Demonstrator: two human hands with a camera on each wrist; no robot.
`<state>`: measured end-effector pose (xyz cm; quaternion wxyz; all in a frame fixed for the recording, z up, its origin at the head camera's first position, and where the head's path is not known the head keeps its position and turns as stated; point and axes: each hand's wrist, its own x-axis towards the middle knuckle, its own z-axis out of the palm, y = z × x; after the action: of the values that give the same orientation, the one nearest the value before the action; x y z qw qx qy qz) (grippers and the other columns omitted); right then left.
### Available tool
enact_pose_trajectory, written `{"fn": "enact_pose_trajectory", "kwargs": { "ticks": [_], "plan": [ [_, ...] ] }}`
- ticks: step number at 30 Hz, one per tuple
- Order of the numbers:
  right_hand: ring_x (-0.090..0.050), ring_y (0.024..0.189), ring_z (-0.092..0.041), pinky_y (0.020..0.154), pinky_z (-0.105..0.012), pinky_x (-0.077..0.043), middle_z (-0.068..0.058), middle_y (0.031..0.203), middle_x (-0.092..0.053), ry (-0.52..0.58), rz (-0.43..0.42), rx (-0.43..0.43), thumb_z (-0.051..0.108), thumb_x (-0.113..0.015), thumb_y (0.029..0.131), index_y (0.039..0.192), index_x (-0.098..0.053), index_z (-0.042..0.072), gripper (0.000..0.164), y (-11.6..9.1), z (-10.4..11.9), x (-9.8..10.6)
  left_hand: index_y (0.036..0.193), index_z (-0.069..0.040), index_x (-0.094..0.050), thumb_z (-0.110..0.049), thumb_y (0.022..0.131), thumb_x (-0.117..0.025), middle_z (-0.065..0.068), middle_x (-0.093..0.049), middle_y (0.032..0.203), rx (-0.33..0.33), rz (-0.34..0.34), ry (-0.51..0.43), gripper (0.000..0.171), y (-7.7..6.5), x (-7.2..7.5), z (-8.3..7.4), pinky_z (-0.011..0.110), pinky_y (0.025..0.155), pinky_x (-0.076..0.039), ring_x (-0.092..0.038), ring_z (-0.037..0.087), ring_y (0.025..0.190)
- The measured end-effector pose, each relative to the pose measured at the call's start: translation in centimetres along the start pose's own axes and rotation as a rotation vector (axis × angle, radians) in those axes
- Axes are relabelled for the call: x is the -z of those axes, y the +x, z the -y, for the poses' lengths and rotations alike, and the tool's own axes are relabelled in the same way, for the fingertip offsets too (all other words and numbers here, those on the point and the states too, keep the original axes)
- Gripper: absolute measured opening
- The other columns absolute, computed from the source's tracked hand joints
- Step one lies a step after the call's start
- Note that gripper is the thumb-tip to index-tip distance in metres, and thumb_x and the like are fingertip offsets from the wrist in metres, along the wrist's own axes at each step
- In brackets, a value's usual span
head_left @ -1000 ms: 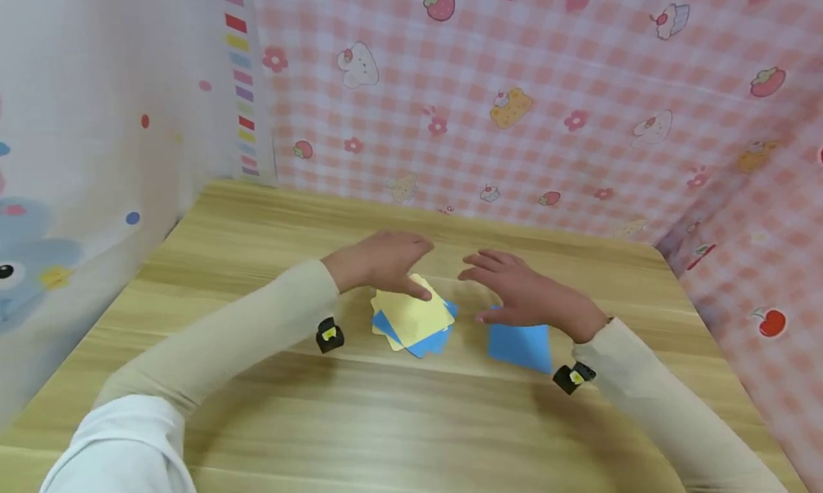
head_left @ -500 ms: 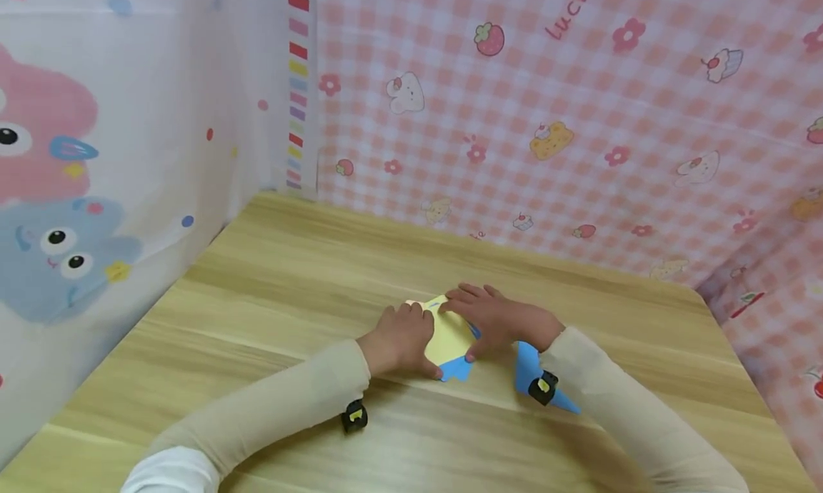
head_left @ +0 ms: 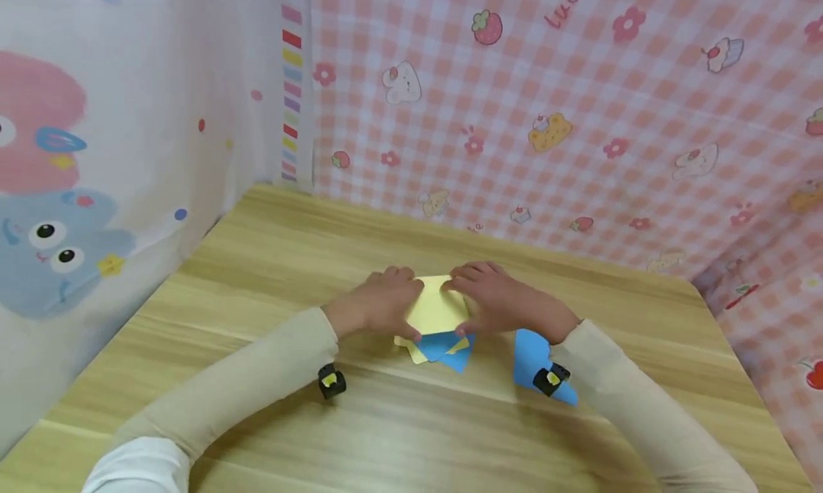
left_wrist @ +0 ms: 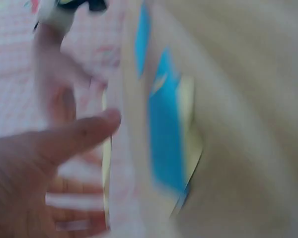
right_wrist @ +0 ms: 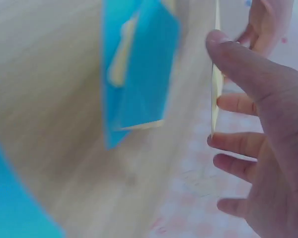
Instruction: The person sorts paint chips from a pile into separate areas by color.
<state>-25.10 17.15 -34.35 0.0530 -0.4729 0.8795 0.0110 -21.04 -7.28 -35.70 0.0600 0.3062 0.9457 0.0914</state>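
Observation:
A yellow square of paper [head_left: 440, 306] is lifted off the pile, seen nearly edge-on in both wrist views. My left hand [head_left: 384, 304] pinches its left side between thumb and fingers. On the opposite side, my right hand [head_left: 498, 300] pinches it the same way. Just below lies a loose pile of blue and yellow paper squares [head_left: 439, 346], fanned at different angles on the table; the held square hides its far part. In the left wrist view, the pile's blue sheet [left_wrist: 166, 134] is blurred.
A separate blue paper [head_left: 529, 354] lies on the wooden table [head_left: 386, 436] beneath my right wrist, partly covered by the wrist camera [head_left: 551, 379]. A pink checked cloth [head_left: 514, 71] hangs behind the table, and a white printed cloth [head_left: 154, 71] hangs at the left.
Both hands came down from above the papers to the pile, then took the top yellow square by its sides and raised it, uncovering blue and yellow sheets. The head view also shifted.

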Motion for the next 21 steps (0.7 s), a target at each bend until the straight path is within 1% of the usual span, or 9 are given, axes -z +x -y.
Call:
{"fn": "enact_pose_trajectory", "kwargs": {
  "ticks": [2,4,6,8,10,13,16,19,21],
  "plan": [
    [-0.041,0.137,-0.04,0.112,-0.063,-0.027,-0.017,0.146,-0.051,-0.029,-0.068,0.004,0.052,-0.076,0.087,0.14,-0.055,0.011,0.07,0.1,0.7,0.8,0.133,-0.001,-0.057,-0.045,0.079,-0.085,0.02,-0.052,0.14,-0.057,-0.014,-0.023,0.076,-0.6,1.8,1.4,0.055,0.099,-0.045,-0.049,0.037,0.125],
    [-0.044,0.135,-0.039,0.11,-0.066,-0.028,-0.017,0.143,-0.054,-0.085,-0.122,0.0,0.056,-0.072,0.088,0.138,-0.056,0.013,0.068,0.4,1.6,1.2,0.134,-0.001,-0.057,-0.04,0.079,-0.087,0.021,-0.049,0.144,-0.105,-0.016,-0.03,0.074,-1.1,3.2,2.3,0.058,0.102,-0.043,-0.046,0.039,0.131],
    [-0.047,0.132,-0.039,0.108,-0.069,-0.029,-0.017,0.14,-0.056,-0.137,-0.149,-0.013,0.059,-0.069,0.089,0.137,-0.057,0.014,0.067,0.7,2.5,1.2,0.134,0.0,-0.057,-0.036,0.079,-0.088,0.021,-0.048,0.144,-0.143,-0.001,-0.045,0.073,-1.5,3.9,3.1,0.059,0.104,-0.042,-0.044,0.04,0.133],
    [-0.048,0.131,-0.039,0.106,-0.072,-0.029,-0.016,0.137,-0.058,-0.186,-0.154,-0.038,0.061,-0.066,0.09,0.137,-0.058,0.016,0.066,1.1,3.5,0.8,0.137,0.0,-0.054,-0.034,0.08,-0.087,0.022,-0.044,0.148,-0.157,0.042,-0.075,0.075,-1.9,4.1,4.0,0.059,0.108,-0.038,-0.039,0.04,0.138],
    [-0.049,0.13,-0.038,0.105,-0.072,-0.03,-0.014,0.135,-0.059,-0.213,-0.151,-0.065,0.064,-0.062,0.092,0.138,-0.058,0.018,0.065,1.9,4.4,0.2,0.139,0.0,-0.053,-0.032,0.082,-0.086,0.022,-0.041,0.152,-0.152,0.082,-0.1,0.074,-2.3,4.1,5.1,0.058,0.111,-0.035,-0.035,0.039,0.142],
    [-0.05,0.13,-0.037,0.106,-0.073,-0.029,-0.014,0.134,-0.06,-0.236,-0.143,-0.1,0.067,-0.056,0.094,0.138,-0.057,0.021,0.064,3.9,6.1,-1.1,0.142,-0.001,-0.051,-0.027,0.083,-0.085,0.022,-0.034,0.158,-0.11,0.131,-0.141,0.073,-3.4,3.5,7.4,0.059,0.113,-0.032,-0.029,0.041,0.146],
    [-0.053,0.125,-0.037,0.104,-0.074,-0.03,-0.013,0.127,-0.063,-0.254,-0.142,-0.105,0.071,-0.052,0.094,0.132,-0.059,0.024,0.061,6.3,7.8,-2.7,0.14,-0.003,-0.052,-0.023,0.082,-0.085,0.024,-0.032,0.159,-0.08,0.157,-0.154,0.07,-4.7,2.4,9.4,0.062,0.113,-0.031,-0.03,0.045,0.145],
    [-0.053,0.124,-0.037,0.102,-0.077,-0.03,-0.012,0.123,-0.063,-0.223,-0.096,-0.086,0.071,-0.049,0.095,0.127,-0.06,0.024,0.058,8.0,9.0,-4.0,0.137,-0.003,-0.054,-0.018,0.081,-0.084,0.026,-0.035,0.156,-0.075,0.191,-0.145,0.065,-5.9,1.0,10.8,0.062,0.112,-0.032,-0.034,0.047,0.143],
    [-0.05,0.128,-0.037,0.101,-0.078,-0.029,-0.011,0.127,-0.061,-0.174,-0.055,-0.084,0.071,-0.048,0.095,0.127,-0.06,0.025,0.057,8.6,9.2,-4.4,0.135,-0.004,-0.055,-0.019,0.08,-0.083,0.026,-0.036,0.156,-0.062,0.213,-0.118,0.063,-6.4,0.6,11.2,0.062,0.112,-0.032,-0.035,0.046,0.143]
  ]
}}
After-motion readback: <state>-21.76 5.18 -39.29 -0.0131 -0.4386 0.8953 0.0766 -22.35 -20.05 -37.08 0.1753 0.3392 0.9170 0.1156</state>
